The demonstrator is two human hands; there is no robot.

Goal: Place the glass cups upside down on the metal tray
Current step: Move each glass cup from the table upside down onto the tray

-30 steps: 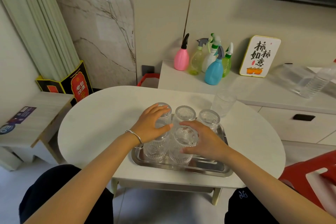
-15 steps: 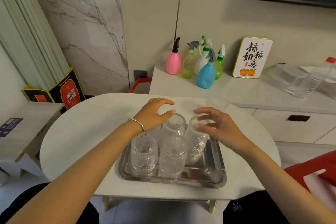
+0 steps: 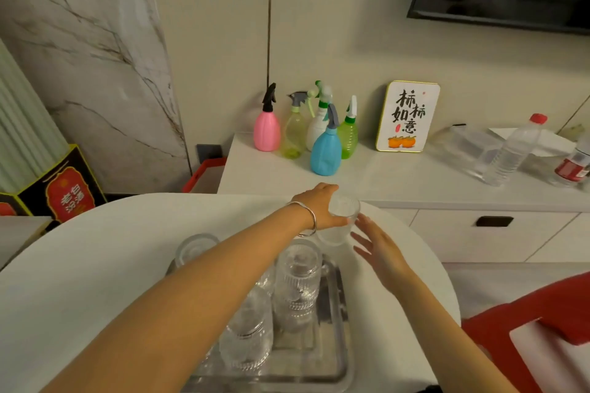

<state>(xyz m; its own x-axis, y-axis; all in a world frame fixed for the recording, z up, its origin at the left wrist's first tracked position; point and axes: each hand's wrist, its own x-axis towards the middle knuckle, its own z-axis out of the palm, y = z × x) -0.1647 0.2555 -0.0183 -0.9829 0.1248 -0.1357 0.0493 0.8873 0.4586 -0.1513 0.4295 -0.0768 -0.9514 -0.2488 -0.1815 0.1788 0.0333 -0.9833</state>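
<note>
A metal tray (image 3: 335,357) lies near the front of the white oval table (image 3: 105,258), and several ribbed glass cups (image 3: 298,281) stand upside down on it, partly hidden by my left forearm. One more glass cup (image 3: 343,217) stands upright on the table beyond the tray's far right corner. My left hand (image 3: 317,206), a bracelet on its wrist, is wrapped around that cup from the left. Just to the cup's right, my right hand (image 3: 378,247) hovers with its fingers spread and nothing in it.
A white cabinet (image 3: 415,182) behind the table carries several spray bottles (image 3: 325,150), a framed sign (image 3: 407,116), a clear container (image 3: 472,150) and plastic water bottles (image 3: 514,153). A red stool (image 3: 542,322) stands at the right. A dark box (image 3: 60,191) leans at the left wall.
Both hands left the cups on the tray and reached to the far right. My left hand closed around the upright cup. The camera moved closer to the table.
</note>
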